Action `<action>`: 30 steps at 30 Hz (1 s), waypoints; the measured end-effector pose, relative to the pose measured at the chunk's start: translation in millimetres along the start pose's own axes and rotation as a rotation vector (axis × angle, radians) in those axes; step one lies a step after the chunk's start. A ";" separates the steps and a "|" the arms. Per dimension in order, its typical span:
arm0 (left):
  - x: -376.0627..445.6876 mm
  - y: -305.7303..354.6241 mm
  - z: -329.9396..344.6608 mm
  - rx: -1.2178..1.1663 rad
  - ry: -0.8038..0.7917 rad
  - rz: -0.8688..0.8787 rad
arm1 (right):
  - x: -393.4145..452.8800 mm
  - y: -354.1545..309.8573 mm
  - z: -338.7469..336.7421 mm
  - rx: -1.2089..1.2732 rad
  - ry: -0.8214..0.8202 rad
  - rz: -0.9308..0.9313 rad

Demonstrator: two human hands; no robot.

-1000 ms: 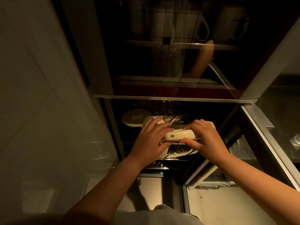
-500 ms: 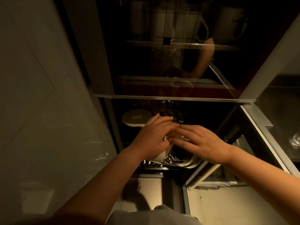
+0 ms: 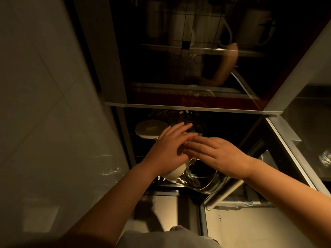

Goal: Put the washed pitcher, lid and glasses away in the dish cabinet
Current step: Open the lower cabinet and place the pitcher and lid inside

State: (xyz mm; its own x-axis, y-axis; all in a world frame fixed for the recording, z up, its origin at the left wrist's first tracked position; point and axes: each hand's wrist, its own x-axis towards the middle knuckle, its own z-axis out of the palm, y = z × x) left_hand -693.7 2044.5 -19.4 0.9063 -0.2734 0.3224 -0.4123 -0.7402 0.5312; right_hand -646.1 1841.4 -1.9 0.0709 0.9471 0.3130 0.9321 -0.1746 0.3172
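Note:
Inside the open lower shelf of the dish cabinet [image 3: 197, 109], a clear glass pitcher [image 3: 207, 181] with a cream-coloured top part [image 3: 174, 174] lies tilted on the wire rack. My left hand [image 3: 170, 149] rests flat over the cream part, fingers stretched toward the back. From the right, my right hand [image 3: 218, 154] reaches across the pitcher with straight fingers, the tips touching my left hand. A round cream lid [image 3: 150, 128] sits on the rack at the back left. Much of the pitcher is hidden under my hands.
The cabinet's door [image 3: 293, 145] stands open at the right. A clear glass [image 3: 325, 158] shows dimly at the far right edge. Above, a dark glass panel [image 3: 188, 59] reflects an arm and shelved pots. A tiled wall [image 3: 44, 122] fills the left.
Both hands gripped the pitcher's cream handle a second ago. Their fingers have since straightened and now lie over the pitcher, which has sunk lower onto the rack.

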 end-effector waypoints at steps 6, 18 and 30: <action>-28.3 -6.3 12.0 -0.024 -0.040 -0.223 | -8.2 -4.8 6.4 0.030 0.062 0.265; -40.4 -18.6 21.3 -0.701 0.041 -0.510 | -24.5 -22.0 21.5 -0.064 0.324 0.457; -33.9 -9.1 23.7 -0.572 0.188 -0.390 | -29.2 -37.9 25.4 0.043 0.238 0.567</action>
State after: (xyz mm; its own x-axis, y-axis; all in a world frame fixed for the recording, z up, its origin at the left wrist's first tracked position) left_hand -718.5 2046.0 -53.7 0.9874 0.0942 0.1273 -0.0923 -0.3104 0.9461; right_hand -674.5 1827.2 -45.9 0.4833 0.6232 0.6149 0.7863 -0.6178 0.0082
